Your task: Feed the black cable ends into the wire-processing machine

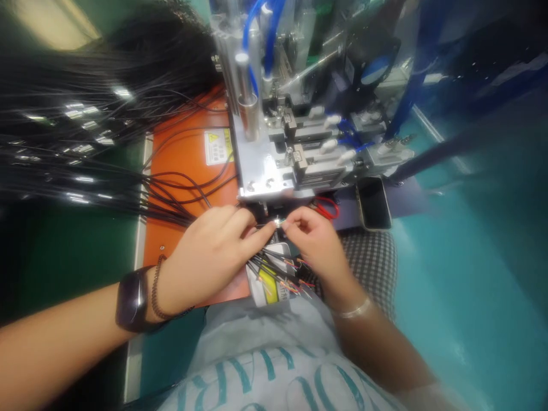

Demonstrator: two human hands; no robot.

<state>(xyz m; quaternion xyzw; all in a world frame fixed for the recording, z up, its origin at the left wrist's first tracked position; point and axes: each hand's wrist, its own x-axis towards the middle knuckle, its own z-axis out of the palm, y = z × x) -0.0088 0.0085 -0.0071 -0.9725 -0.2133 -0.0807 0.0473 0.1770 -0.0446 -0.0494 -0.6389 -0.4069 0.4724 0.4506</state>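
My left hand (212,251) is closed over a bundle of black cables (177,217), which comes in from the left. Below its fingers the cable ends (280,274) fan out, stripped to thin coloured wires. Its thumb and forefinger meet a small shiny metallic piece (277,222) at the front edge of the machine. Opposite, my right hand (314,237) pinches at the same spot, thumb and forefinger together; what lies between those fingertips is too small to name. The silver machine fixture (263,171) stands just beyond both hands.
The orange work surface (188,142) carries a warning label (218,146) and loose black cables. A large heap of black cables (85,108) with shiny ends lies at the left. A phone (374,202) rests right of the fixture, and a red loop (327,208) is near it. A checkered seat (374,268) shows at the right.
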